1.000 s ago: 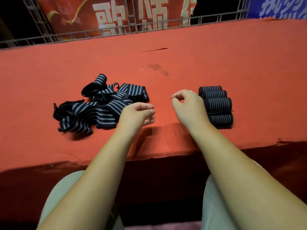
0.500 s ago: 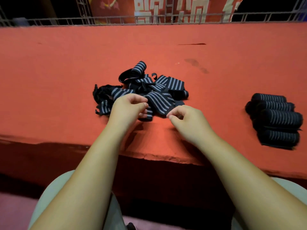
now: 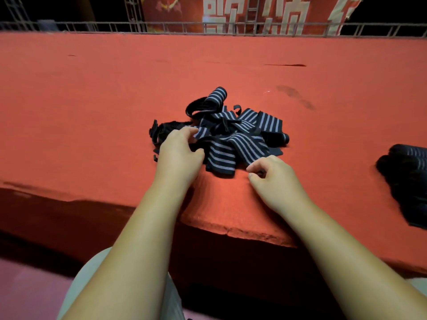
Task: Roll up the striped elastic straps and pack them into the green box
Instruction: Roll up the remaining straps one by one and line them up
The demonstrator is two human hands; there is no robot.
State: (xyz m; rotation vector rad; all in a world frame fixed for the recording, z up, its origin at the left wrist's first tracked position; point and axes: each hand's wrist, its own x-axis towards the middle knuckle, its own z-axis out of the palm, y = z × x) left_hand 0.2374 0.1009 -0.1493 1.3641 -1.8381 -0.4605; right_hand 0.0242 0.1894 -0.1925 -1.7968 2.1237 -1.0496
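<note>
Head view, looking down at the bench (image 3: 97, 107), which is covered in red fabric.

Loose striped straps (image 3: 233, 137): a tangled pile of dark elastic with pale stripes lies on the bench near its front edge, roughly central in view. 1 strap end curls upward at the far side of the pile.

Left hand (image 3: 179, 153): palm down on the left part of the pile, fingers (image 3: 184, 132) curled into the fabric and touching a striped strap. The fingertips are partly hidden by the fabric, so a closed grasp on a strap cannot be confirmed.

Right hand (image 3: 275, 176): just beside the near right edge of the pile, loosely curled, with thumb and forefinger drawn close together in a pinch. Whether they hold a strap edge cannot be determined; the hand rests on or just above the bench surface.

Rolled straps (image 3: 411, 179): a group of tightly rolled striped straps lies stacked at the right edge of view, well apart from the pile and from both hands.

Background: a metal railing (image 3: 161, 26) and a red banner (image 3: 242, 12) beyond the bench.
</note>
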